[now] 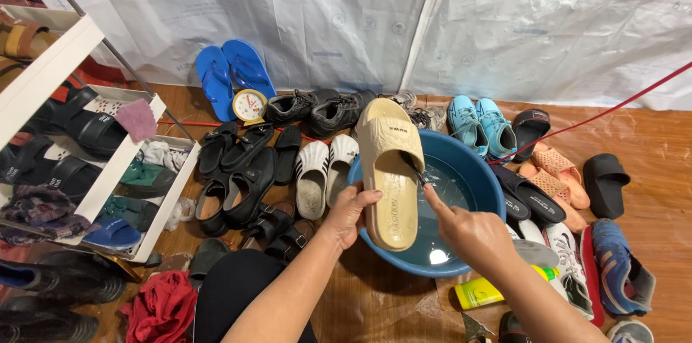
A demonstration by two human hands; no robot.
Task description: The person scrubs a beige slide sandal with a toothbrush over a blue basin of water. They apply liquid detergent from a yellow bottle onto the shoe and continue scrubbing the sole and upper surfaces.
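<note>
I judge the washing barely begun: my left hand [351, 215] has its fingers clamped on the beige slide sandal [390, 170] held above the blue basin [472, 170] of water, my right hand [468, 231] grips a thin brush [414, 167] against its inner strap, and the other shoes on the floor [663, 170] lie untouched.
</note>
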